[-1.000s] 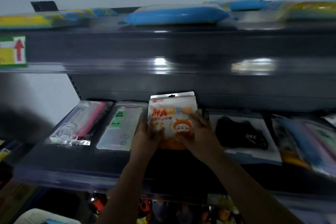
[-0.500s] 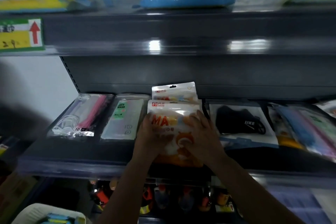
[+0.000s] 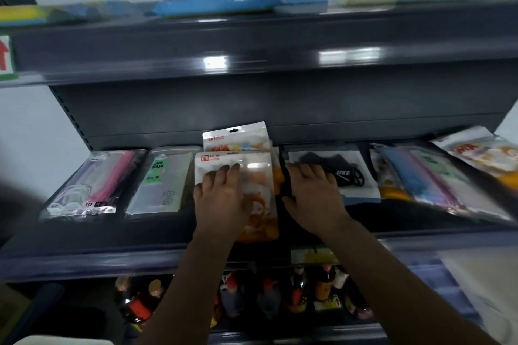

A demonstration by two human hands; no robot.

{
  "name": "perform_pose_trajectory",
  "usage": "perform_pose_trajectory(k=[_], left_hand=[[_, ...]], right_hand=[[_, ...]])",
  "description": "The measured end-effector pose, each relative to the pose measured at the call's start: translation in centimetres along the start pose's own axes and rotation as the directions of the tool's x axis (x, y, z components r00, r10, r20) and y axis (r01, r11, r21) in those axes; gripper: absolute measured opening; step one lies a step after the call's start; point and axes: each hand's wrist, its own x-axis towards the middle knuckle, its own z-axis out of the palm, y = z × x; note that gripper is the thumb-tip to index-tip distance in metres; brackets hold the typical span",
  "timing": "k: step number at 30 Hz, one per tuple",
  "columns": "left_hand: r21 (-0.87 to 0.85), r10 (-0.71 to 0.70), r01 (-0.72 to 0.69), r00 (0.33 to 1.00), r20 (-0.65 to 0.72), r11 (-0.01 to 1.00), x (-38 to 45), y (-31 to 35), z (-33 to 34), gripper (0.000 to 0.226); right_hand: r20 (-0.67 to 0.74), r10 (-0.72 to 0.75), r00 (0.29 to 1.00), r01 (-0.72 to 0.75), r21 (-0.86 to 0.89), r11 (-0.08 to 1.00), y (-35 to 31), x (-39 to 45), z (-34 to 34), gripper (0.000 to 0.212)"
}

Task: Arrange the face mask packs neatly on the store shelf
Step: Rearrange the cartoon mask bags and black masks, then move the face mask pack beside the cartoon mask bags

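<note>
An orange and white mask pack [image 3: 259, 176] lies flat on the dark shelf [image 3: 84, 246], over a like pack [image 3: 235, 138] whose top shows behind it. My left hand [image 3: 221, 199] rests flat on the front pack with straight fingers. My right hand [image 3: 311, 193] lies beside it to the right, fingers spread, over the left edge of a pack holding a black mask [image 3: 347, 173]. Further left lie a green-labelled pack [image 3: 161, 179] and a pink and white pack [image 3: 92, 182].
Several overlapping packs [image 3: 437, 179] lie askew at the shelf's right end. The shelf above [image 3: 252, 45] carries blue and yellow packs [image 3: 218, 4]. Bottles [image 3: 269, 294] stand on the shelf below. A pale wall is at left.
The orange pack went from held upright to lying flat on the shelf. My right hand has left it and moved right onto the black mask pack. The view shifted down.
</note>
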Motion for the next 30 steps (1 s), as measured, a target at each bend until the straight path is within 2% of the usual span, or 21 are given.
perform_pose_trajectory(k=[5,12,19,30], left_hand=[[0.047,0.09,-0.09,0.996,-0.009,0.995,-0.1,6.1,0.9,0.06],[0.065,0.193,-0.198,0.978,0.08,0.978,-1.3,16.7,3.1,0.064],[0.031,0.265,-0.271,0.957,0.121,0.962,-3.5,26.6,5.6,0.061],[0.064,0.263,-0.277,0.949,0.173,0.959,-4.2,34.1,8.8,0.052]], right_hand=[[0.003,0.081,0.997,-0.079,-0.139,0.987,5.1,-2.4,-2.3,0.063],[-0.031,0.208,0.978,-0.211,-0.176,0.962,13.8,-7.5,-5.4,0.055],[-0.062,0.306,0.95,-0.312,-0.217,0.925,22.7,-12.9,-7.8,0.056],[-0.04,0.348,0.937,-0.349,-0.167,0.922,31.3,-15.7,-9.1,0.058]])
